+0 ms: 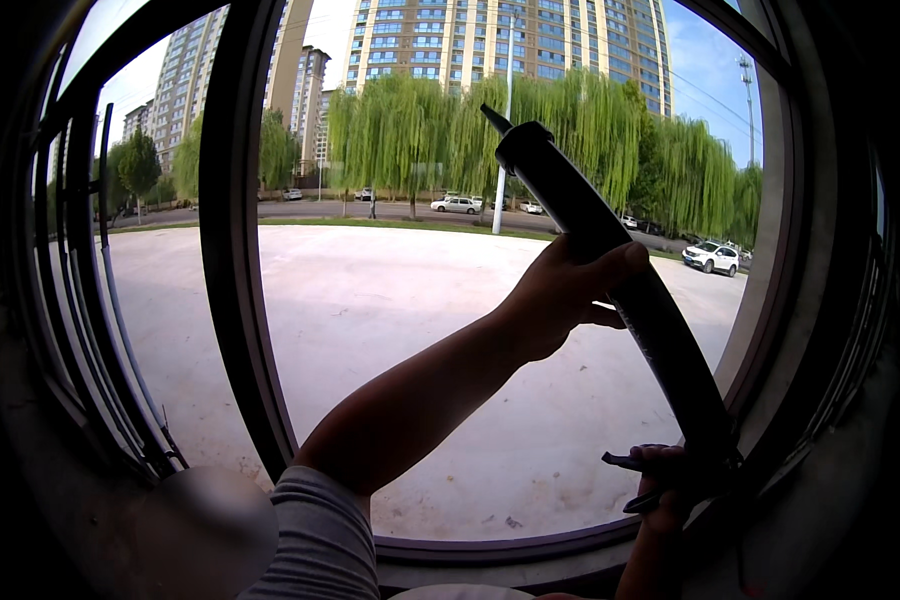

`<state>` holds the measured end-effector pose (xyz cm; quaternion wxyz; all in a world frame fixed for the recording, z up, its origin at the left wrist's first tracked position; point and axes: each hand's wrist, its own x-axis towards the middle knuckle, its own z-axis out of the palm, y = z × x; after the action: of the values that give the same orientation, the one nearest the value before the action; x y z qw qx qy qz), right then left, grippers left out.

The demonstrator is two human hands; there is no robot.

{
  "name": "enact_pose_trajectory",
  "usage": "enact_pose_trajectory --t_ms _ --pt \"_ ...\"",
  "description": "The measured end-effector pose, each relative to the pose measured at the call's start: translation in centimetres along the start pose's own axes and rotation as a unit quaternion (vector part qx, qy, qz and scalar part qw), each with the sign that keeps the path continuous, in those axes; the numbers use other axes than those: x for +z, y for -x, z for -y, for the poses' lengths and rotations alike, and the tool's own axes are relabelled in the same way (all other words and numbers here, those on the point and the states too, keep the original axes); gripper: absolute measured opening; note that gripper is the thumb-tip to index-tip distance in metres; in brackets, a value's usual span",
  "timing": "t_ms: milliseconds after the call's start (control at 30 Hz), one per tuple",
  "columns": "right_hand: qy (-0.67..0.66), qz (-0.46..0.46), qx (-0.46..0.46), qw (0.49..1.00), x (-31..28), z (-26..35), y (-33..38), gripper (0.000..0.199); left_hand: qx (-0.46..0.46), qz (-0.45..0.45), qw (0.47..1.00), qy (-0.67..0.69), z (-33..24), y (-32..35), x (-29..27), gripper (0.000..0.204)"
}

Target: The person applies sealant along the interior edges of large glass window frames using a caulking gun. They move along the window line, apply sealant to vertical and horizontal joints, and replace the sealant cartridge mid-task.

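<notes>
A long dark caulking gun [660, 345] slants across the right half of the head view, its tapered nozzle [495, 119] pointing up and to the left. Around the upper part of its barrel, my left hand [570, 290] is closed, the thumb lying across the front. Down at the handle end, my right hand [662, 480] grips the gun by the trigger and handle. Against the bright outdoors the gun is mostly a silhouette, so details of the handle are hard to make out.
A dark window frame [235, 230] surrounds the view, with a curved-looking sill [490, 550] below and metal bars [120, 300] at the left. Beyond lie pale paving [410, 330], willows [410, 130], parked cars including a white one [711, 257], and tall buildings [510, 40].
</notes>
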<state>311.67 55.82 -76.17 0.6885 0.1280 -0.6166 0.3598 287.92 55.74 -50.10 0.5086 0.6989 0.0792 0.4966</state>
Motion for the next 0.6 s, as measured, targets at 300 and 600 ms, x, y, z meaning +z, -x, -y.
enact_pose_trajectory --t_ms 300,600 --pt "-0.014 0.001 0.016 1.000 2.9 0.8 -1.7 0.061 0.074 0.144 0.981 0.106 -0.7 -1.1 -2.6 0.057" --pt "-0.189 -0.004 0.098 0.977 7.0 2.1 -3.3 0.060 0.156 0.231 0.950 0.144 -3.1 -1.9 -2.6 0.043"
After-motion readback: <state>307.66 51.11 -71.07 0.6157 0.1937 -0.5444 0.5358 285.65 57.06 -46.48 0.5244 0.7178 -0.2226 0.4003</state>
